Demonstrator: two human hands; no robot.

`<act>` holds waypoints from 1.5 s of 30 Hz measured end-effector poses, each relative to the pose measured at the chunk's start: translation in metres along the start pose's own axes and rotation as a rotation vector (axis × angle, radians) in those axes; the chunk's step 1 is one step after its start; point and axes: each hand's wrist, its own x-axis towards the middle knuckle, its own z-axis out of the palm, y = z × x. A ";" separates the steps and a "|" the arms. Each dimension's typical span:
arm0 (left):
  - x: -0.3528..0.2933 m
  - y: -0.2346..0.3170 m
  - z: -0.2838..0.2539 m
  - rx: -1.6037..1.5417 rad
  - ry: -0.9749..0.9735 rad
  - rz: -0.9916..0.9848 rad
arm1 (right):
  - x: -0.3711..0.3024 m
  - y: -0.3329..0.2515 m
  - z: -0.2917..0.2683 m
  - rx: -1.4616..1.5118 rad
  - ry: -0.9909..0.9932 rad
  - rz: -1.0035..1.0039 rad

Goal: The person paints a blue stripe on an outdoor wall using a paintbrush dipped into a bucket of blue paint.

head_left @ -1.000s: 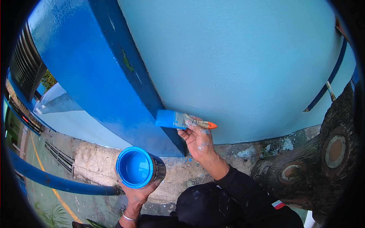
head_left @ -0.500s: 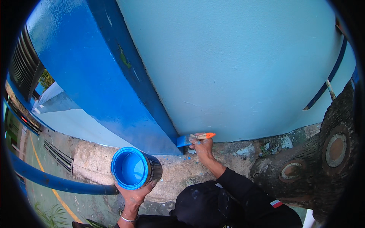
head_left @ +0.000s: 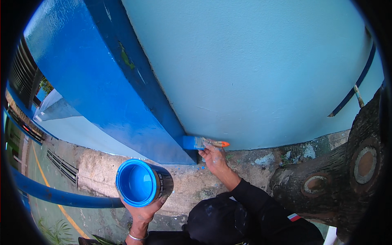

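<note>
My left hand [head_left: 143, 213] is wrapped round the underside and side of a paint can [head_left: 164, 183], which is tilted so that its open top shows. Bright blue paint [head_left: 140, 182] lies inside, and blue coats the rim. In my right hand [head_left: 214, 157] is a flat paintbrush [head_left: 200, 143] with an orange-tipped handle and blue-loaded bristles. Its bristles touch the narrow, darker side of a blue pillar [head_left: 118, 94], near the base, where the pillar meets a light blue wall [head_left: 245, 73]. Some of the handle is hidden by my fingers.
A thick tree trunk [head_left: 326, 183] with cut branch stubs stands close on the right. Rough concrete [head_left: 102, 171] runs along the wall's foot. A blue pipe rail [head_left: 61, 196] reaches in from the left, above green ground with a yellow line. Green leaves [head_left: 57, 232] show at lower left.
My right hand has moved the brush slightly up and left along the pillar's side, and the brush now lies flatter. The can in my left hand has shifted a little left in the picture.
</note>
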 end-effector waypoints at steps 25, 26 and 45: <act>-0.005 -0.008 -0.010 0.134 -0.048 0.003 | -0.033 -0.046 0.066 0.050 -0.233 -0.188; -0.005 -0.007 -0.011 0.131 -0.043 0.010 | -0.026 -0.035 0.053 0.087 -0.203 -0.077; 0.007 0.037 0.004 -0.122 -0.079 0.005 | -0.050 -0.076 0.127 -0.428 -0.234 -0.434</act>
